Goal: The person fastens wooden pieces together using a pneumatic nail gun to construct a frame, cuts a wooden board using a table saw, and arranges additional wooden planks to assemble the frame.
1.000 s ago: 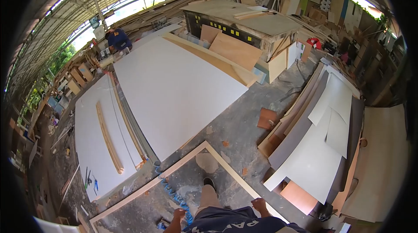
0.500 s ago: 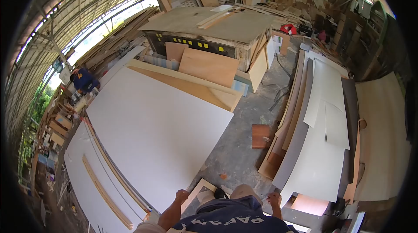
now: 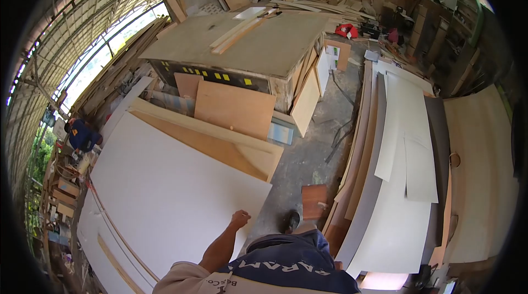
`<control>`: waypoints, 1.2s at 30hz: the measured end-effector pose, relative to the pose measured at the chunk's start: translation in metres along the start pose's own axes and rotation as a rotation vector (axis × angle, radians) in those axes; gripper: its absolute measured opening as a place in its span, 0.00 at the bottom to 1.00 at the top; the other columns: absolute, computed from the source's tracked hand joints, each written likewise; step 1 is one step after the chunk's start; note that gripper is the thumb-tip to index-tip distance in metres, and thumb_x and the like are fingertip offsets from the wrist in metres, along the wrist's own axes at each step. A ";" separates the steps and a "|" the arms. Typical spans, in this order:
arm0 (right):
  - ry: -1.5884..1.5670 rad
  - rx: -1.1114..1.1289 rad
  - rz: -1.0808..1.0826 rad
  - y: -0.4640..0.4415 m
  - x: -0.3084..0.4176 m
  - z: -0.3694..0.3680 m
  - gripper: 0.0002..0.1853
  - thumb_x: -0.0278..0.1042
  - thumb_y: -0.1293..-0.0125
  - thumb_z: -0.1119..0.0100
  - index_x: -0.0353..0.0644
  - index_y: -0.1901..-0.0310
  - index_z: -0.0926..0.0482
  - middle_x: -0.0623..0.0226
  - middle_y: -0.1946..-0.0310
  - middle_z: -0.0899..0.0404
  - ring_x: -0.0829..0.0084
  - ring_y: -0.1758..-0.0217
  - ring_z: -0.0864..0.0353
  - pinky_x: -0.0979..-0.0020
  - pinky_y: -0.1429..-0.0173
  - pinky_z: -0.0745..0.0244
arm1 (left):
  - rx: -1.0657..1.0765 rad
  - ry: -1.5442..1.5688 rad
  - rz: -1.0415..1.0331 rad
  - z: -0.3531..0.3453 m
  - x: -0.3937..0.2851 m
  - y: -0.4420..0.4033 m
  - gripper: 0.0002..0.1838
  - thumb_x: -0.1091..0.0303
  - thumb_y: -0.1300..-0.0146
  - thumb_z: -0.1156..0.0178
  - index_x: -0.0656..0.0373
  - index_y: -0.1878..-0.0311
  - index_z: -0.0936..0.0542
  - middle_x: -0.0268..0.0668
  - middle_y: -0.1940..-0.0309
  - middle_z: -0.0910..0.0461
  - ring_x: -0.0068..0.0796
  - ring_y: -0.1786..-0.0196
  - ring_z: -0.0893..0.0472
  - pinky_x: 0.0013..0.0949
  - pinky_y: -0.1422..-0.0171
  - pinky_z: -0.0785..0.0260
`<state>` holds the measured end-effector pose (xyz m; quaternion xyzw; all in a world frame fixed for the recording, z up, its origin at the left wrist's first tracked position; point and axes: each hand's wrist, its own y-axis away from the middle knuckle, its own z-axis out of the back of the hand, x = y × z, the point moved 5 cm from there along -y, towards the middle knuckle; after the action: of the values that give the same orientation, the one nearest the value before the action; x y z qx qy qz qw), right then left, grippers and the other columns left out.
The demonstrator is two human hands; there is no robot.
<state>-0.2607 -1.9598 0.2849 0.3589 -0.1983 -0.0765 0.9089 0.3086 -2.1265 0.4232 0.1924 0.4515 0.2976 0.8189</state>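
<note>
My left hand hangs in front of me, over the right edge of a large white panel. Its fingers are curled in, and I see nothing held in them. Whether the hand touches the panel I cannot tell. My right hand is hidden behind my body and shirt. A dark shoe shows on the floor just ahead of me, beside a reddish-brown square board.
Ahead stands a large wooden bench with boards leaning on it. Long white sheets lie stacked at the right. Grey floor runs between the stacks. A person in dark blue is at far left.
I have moved forward along the floor, so the bench and brown board are nearer. My left hand has swung forward over the white panel. My right hand has gone out of sight.
</note>
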 end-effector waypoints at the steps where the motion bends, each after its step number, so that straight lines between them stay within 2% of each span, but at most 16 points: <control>1: -0.091 -0.009 -0.054 -0.030 0.011 0.031 0.13 0.40 0.38 0.40 0.40 0.73 0.14 0.60 0.80 0.17 0.68 0.78 0.16 0.65 0.77 0.24 | 0.039 -0.055 0.014 -0.001 -0.014 -0.012 0.20 0.60 0.42 0.31 0.62 0.51 0.16 0.45 0.62 0.13 0.35 0.62 0.14 0.39 0.55 0.21; 4: -0.517 -0.155 -0.233 -0.128 0.052 0.135 0.12 0.37 0.38 0.42 0.40 0.74 0.15 0.60 0.80 0.18 0.69 0.78 0.16 0.67 0.80 0.27 | 0.081 -0.201 0.006 -0.003 -0.013 -0.050 0.19 0.55 0.44 0.30 0.60 0.56 0.14 0.48 0.60 0.13 0.42 0.56 0.13 0.42 0.48 0.21; 6: -0.817 -0.431 -0.116 -0.158 0.115 0.226 0.11 0.35 0.37 0.41 0.35 0.68 0.16 0.64 0.80 0.19 0.73 0.78 0.17 0.71 0.80 0.27 | 0.120 -0.282 -0.028 -0.004 -0.035 -0.072 0.18 0.53 0.45 0.30 0.59 0.61 0.12 0.49 0.58 0.13 0.45 0.51 0.15 0.43 0.43 0.23; 8: -1.316 -0.396 -0.028 -0.185 0.178 0.310 0.14 0.38 0.33 0.41 0.34 0.59 0.16 0.64 0.72 0.16 0.71 0.72 0.16 0.71 0.71 0.22 | 0.131 -0.344 -0.019 -0.008 -0.050 -0.098 0.17 0.53 0.45 0.29 0.57 0.63 0.12 0.45 0.65 0.12 0.40 0.60 0.13 0.41 0.50 0.20; 11: -1.602 -0.479 0.179 -0.215 0.257 0.405 0.16 0.41 0.33 0.36 0.34 0.54 0.18 0.62 0.67 0.16 0.70 0.66 0.14 0.69 0.61 0.20 | 0.275 -0.449 0.106 -0.013 -0.081 -0.131 0.15 0.53 0.44 0.29 0.55 0.62 0.12 0.38 0.75 0.15 0.31 0.74 0.16 0.35 0.65 0.21; 14: -1.647 -0.410 0.246 -0.259 0.291 0.461 0.16 0.41 0.32 0.35 0.35 0.54 0.17 0.62 0.66 0.16 0.70 0.65 0.14 0.69 0.59 0.20 | 0.435 -0.619 -0.069 -0.034 -0.109 -0.189 0.15 0.51 0.45 0.29 0.52 0.66 0.11 0.37 0.78 0.16 0.31 0.78 0.17 0.36 0.70 0.23; 16: -1.461 -0.294 0.259 -0.311 0.293 0.485 0.16 0.41 0.32 0.36 0.35 0.53 0.17 0.63 0.64 0.15 0.69 0.63 0.14 0.68 0.58 0.20 | 0.289 -0.668 -0.403 -0.044 -0.152 -0.239 0.14 0.50 0.45 0.29 0.51 0.69 0.11 0.37 0.76 0.14 0.33 0.75 0.16 0.38 0.68 0.23; 19: -0.947 -0.451 -0.008 -0.386 0.223 0.486 0.15 0.40 0.36 0.34 0.34 0.60 0.15 0.62 0.72 0.15 0.71 0.70 0.13 0.67 0.66 0.20 | 0.458 -0.606 -0.168 -0.052 -0.236 -0.327 0.12 0.53 0.42 0.32 0.50 0.66 0.11 0.39 0.71 0.13 0.42 0.63 0.14 0.43 0.58 0.23; 21: -0.609 -0.531 -0.216 -0.434 0.142 0.450 0.13 0.39 0.37 0.35 0.35 0.65 0.14 0.60 0.77 0.16 0.70 0.75 0.14 0.67 0.70 0.21 | 0.557 -0.944 -0.411 -0.082 -0.299 -0.390 0.10 0.56 0.41 0.33 0.50 0.62 0.10 0.41 0.65 0.12 0.47 0.55 0.14 0.46 0.52 0.23; 22: -0.688 -0.470 -0.435 -0.460 0.092 0.417 0.12 0.38 0.38 0.36 0.36 0.68 0.14 0.60 0.79 0.16 0.70 0.76 0.14 0.66 0.73 0.21 | 0.543 -1.314 -0.801 -0.106 -0.333 -0.428 0.11 0.58 0.42 0.34 0.49 0.59 0.11 0.42 0.63 0.12 0.48 0.53 0.14 0.48 0.50 0.23; 23: -0.539 -0.228 -0.370 -0.431 0.100 0.450 0.12 0.40 0.41 0.36 0.38 0.68 0.14 0.57 0.71 0.13 0.68 0.71 0.12 0.64 0.67 0.19 | 0.464 -1.004 -0.489 -0.109 -0.376 -0.462 0.13 0.57 0.41 0.33 0.54 0.59 0.13 0.41 0.67 0.13 0.40 0.62 0.14 0.43 0.57 0.22; 24: -0.749 -0.312 -0.471 -0.426 0.084 0.453 0.11 0.38 0.41 0.37 0.38 0.69 0.14 0.58 0.74 0.15 0.69 0.75 0.14 0.66 0.71 0.21 | 0.318 -0.641 -0.250 -0.109 -0.423 -0.490 0.15 0.57 0.41 0.32 0.59 0.58 0.14 0.41 0.71 0.15 0.33 0.70 0.15 0.38 0.63 0.22; 25: -0.956 -0.402 -0.570 -0.424 0.064 0.448 0.09 0.36 0.41 0.38 0.39 0.69 0.15 0.60 0.77 0.16 0.71 0.79 0.17 0.68 0.75 0.23 | 0.271 -0.436 -0.151 -0.108 -0.506 -0.474 0.16 0.58 0.45 0.32 0.57 0.56 0.14 0.46 0.57 0.14 0.48 0.52 0.15 0.44 0.45 0.23; 29: -1.121 -0.655 -0.643 -0.396 0.066 0.483 0.12 0.36 0.41 0.43 0.39 0.75 0.16 0.64 0.82 0.18 0.72 0.82 0.19 0.67 0.76 0.25 | 0.304 -0.190 -0.489 -0.181 -0.677 -0.555 0.19 0.59 0.40 0.31 0.62 0.52 0.18 0.45 0.59 0.14 0.40 0.53 0.15 0.38 0.48 0.23; 32: -0.919 -0.304 -0.784 -0.427 0.053 0.460 0.11 0.35 0.43 0.39 0.39 0.77 0.16 0.63 0.82 0.18 0.72 0.83 0.20 0.65 0.76 0.24 | 0.486 0.087 -0.535 -0.231 -0.785 -0.561 0.18 0.61 0.34 0.34 0.63 0.48 0.22 0.37 0.59 0.16 0.26 0.62 0.17 0.30 0.56 0.24; 36: -0.604 -0.191 -0.544 -0.505 0.070 0.507 0.11 0.36 0.43 0.39 0.39 0.77 0.16 0.63 0.82 0.18 0.72 0.83 0.20 0.65 0.76 0.24 | 0.618 0.133 -0.473 -0.284 -0.875 -0.592 0.17 0.60 0.33 0.34 0.61 0.48 0.21 0.35 0.59 0.16 0.26 0.61 0.16 0.30 0.56 0.25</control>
<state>-0.4059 -2.6634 0.2979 0.2735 -0.3461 -0.4335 0.7858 -0.1117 -3.1350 0.4775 0.3010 0.6036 -0.0373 0.7373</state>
